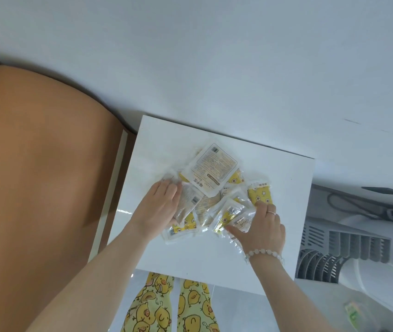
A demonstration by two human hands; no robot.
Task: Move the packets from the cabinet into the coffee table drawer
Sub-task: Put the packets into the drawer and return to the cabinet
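1. Clear plastic and yellow print make up the packets (214, 200), which lie in a loose overlapping heap on the white cabinet top (274, 240), toward its far half.
2. Topmost is a large white packet (211, 170), flat with its printed back up. Its long axis runs from near-left to far-right, with the barcode end at the far side.
3. At the heap's right edge lies a yellow star-printed packet (260, 195), its long axis running roughly near to far.
4. On the left lies a greyish packet (188, 203), slanted from near-left to far-right, partly under the white one's corner.
5. Coming in from the near-left, the left hand (162, 209) lies palm down on the heap's left edge, with its fingers fairly straight across the greyish packet. The thumb is hidden, so I cannot tell whether it grips anything.
6. Opposite it, the right hand (262, 228) rests palm down on the heap's near-right side. Its thumb stretches left over a clear wrapper and its bent fingers press on the yellow packet's near end; nothing is enclosed in it.
7. That hand wears a ring (272, 213), and a pale bead bracelet (263, 252) circles the wrist.
8. Chick-patterned trousers (152, 305) show below the cabinet's near edge.
9. Left of the cabinet sits a brown cushion (35, 176); to the right stands a white appliance with grey grilles (334, 255).
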